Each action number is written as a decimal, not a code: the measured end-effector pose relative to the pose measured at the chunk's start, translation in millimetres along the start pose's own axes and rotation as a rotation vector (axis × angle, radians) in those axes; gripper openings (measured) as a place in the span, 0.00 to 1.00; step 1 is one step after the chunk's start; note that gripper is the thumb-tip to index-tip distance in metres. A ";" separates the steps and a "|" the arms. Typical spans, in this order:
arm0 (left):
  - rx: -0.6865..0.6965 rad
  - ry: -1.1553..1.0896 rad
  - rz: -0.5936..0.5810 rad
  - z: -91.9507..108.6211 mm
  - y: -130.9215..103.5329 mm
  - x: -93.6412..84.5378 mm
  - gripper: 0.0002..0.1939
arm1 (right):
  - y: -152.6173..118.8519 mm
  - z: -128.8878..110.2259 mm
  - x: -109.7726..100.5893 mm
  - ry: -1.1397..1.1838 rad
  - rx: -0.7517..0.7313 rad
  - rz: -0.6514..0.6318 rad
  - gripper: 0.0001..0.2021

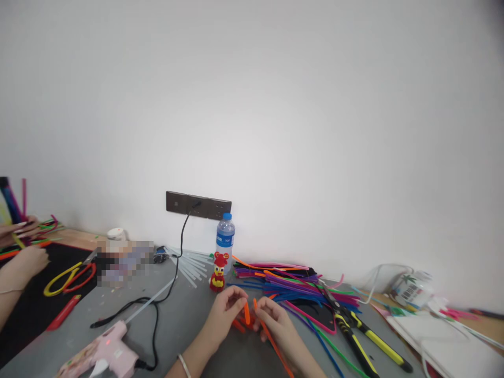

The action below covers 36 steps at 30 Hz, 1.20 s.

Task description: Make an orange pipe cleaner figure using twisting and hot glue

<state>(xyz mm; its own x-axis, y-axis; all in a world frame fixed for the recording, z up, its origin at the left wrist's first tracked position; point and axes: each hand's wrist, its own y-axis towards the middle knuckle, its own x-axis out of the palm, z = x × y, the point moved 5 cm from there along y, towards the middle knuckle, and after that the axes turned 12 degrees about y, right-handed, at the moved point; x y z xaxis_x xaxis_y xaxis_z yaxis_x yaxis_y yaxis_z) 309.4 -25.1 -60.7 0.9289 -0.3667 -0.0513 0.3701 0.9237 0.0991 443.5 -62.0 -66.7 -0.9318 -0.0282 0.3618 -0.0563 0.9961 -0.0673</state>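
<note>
orange pipe cleaners (269, 332) between the two hands (252, 319)

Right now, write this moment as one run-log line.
left hand: pinches orange piece; right hand: holds long orange strip; join: unclear; behind: red-and-yellow figure, bottle; left: pink glue gun; right: yellow-black pliers

1. The wall (315, 131) is looking smooth and matt.
2. The water bottle (226, 229) is showing clear, glossy plastic.
3. The pipe cleaners (291, 289) are appearing matt and fuzzy.
4. The glue gun (114, 350) is showing smooth pink plastic.
5. The glue sticks (191, 266) are looking smooth and translucent.
</note>
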 end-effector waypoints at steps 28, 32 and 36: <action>-0.086 -0.087 -0.088 -5.1 -2.6 6.7 0.23 | 3.1 -1.1 3.2 -0.137 -0.030 -0.070 0.25; -0.135 -0.124 -0.121 1.3 -5.2 8.7 0.22 | 4.9 1.1 2.5 -0.154 -0.053 -0.068 0.26; -0.183 -0.161 -0.137 7.1 -7.5 10.1 0.19 | 7.3 6.6 1.2 -0.147 -0.039 -0.074 0.27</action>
<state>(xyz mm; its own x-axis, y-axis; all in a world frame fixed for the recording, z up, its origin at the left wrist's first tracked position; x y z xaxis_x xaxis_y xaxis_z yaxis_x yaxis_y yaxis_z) 316.0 -36.6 -55.0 0.8655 -0.4890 0.1084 0.4979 0.8635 -0.0800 439.7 -55.3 -72.8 -0.9682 -0.1108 0.2245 -0.1155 0.9933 -0.0079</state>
